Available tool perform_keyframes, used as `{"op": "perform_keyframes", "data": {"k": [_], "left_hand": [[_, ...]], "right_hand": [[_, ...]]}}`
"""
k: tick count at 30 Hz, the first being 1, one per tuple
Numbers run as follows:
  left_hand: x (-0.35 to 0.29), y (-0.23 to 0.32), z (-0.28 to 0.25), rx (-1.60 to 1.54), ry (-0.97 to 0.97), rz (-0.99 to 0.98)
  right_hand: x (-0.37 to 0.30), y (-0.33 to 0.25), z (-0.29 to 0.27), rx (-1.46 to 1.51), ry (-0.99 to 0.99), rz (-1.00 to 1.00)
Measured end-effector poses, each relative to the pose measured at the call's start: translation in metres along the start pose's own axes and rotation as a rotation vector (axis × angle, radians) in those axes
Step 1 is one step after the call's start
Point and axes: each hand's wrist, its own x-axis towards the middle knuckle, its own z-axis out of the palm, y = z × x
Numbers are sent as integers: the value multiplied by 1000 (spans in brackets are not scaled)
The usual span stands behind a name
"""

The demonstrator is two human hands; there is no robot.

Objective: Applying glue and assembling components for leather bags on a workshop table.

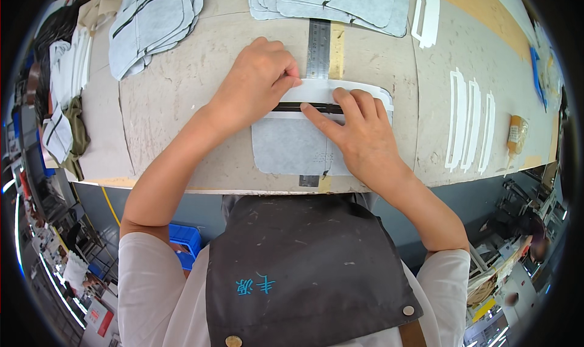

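Note:
A light grey fabric panel lies in front of me on the table. A black zipper strip runs across its upper part, with a white band along the far side. My left hand is at the panel's upper left corner, thumb and fingers pinched together by the white band; what they hold, if anything, is hidden. My right hand rests on the panel's right half with fingers stretched out, the index fingertip on the zipper strip. A steel ruler passes under the panel, showing at both ends.
Stacked grey panels lie at the far left and far middle. White slotted frames and a small amber bottle are to the right. Cloth pieces pile at the left edge. A blue crate stands below the table.

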Motion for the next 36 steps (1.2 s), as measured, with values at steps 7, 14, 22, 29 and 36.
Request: {"op": "perform_keyframes", "data": {"k": [7, 14, 22, 29, 36], "left_hand": [[-8, -5, 10, 85, 151, 149], [-21, -2, 26, 193, 316, 143], [-48, 27, 33, 285, -85, 232], [-47, 41, 38, 414, -90, 210], [-58, 23, 21, 409, -183, 181]], "right_hand": [[-2, 0, 1, -8, -7, 8], [-11, 6, 13, 146, 51, 80], [-13, 10, 14, 190, 91, 86], [-16, 13, 4, 176, 41, 87], [-23, 20, -3, 132, -109, 85]]}}
